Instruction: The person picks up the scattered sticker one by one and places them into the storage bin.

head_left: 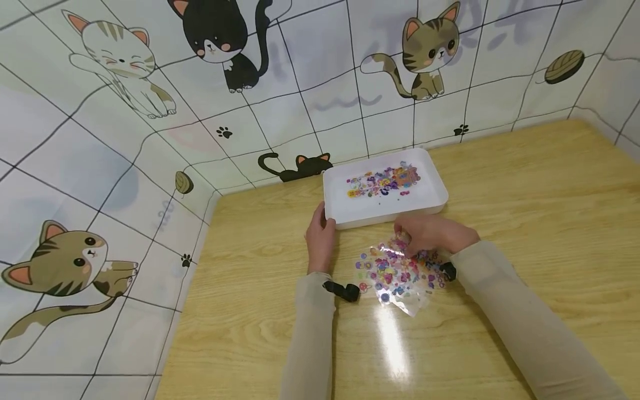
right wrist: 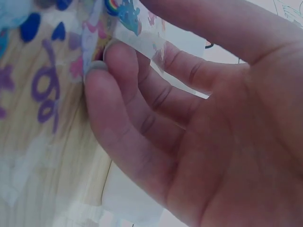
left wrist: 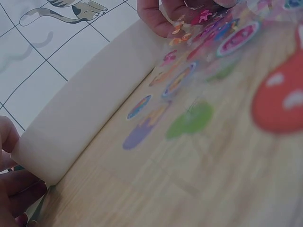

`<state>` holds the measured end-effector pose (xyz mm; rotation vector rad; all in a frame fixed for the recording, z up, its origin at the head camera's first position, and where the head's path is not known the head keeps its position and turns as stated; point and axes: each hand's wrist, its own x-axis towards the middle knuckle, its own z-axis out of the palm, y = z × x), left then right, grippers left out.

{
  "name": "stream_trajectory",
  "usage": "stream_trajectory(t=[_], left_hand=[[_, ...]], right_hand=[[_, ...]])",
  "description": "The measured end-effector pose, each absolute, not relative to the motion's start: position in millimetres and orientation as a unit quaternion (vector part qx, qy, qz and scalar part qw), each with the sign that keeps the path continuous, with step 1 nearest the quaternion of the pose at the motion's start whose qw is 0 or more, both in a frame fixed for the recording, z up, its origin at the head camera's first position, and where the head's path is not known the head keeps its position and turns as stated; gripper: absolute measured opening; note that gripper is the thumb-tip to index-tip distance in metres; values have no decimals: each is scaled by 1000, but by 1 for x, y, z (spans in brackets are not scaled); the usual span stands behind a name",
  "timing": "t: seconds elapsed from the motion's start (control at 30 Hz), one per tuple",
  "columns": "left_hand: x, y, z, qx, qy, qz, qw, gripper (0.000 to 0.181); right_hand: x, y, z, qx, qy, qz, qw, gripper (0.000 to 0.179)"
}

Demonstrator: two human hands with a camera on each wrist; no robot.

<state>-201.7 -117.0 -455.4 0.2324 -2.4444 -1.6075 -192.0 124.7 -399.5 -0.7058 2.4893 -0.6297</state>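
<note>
A white tray (head_left: 385, 211) stands against the back wall, with colourful small stickers (head_left: 382, 180) scattered inside it. My left hand (head_left: 321, 236) grips its front left corner; in the left wrist view the fingers (left wrist: 21, 189) bend around the tray's end. In front of the tray, a clear plastic sheet (head_left: 395, 272) covered in bright sticker-like shapes lies on the table. My right hand (head_left: 432, 230) pinches its far edge close to the tray's front side. Seen from the right wrist, curled fingers (right wrist: 113, 99) meet the clear film, part of which rises between them.
The wooden table (head_left: 255, 300) runs up to a tiled-pattern wall (head_left: 320, 66) with cartoon cats at the back and left. A black wrist-camera strap (head_left: 345, 290) sits on the left sleeve, close to the sheet's left side. Light glares off the table's front.
</note>
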Motion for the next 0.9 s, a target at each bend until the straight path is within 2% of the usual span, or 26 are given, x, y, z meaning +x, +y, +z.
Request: stream_trajectory(t=[0.2,0.37,0.7,0.9], left_hand=[[-200,-118,-460,71,-834,-537,105,48],[-202,-117,-460,69,-832,-542,102,49],[-204,-117,-459,66,-836,-535,103,50],[-200,-118,-460,84,-843,-525,81,56]], right_hand=[[-191,128,-403,-282,901,-245,220,23],[-193,135,-404,-258,892,-284,240,10],[-197,138,-411,-234,889,-322,227,10],[-196,138,-411,-217,889,-328,234,9]])
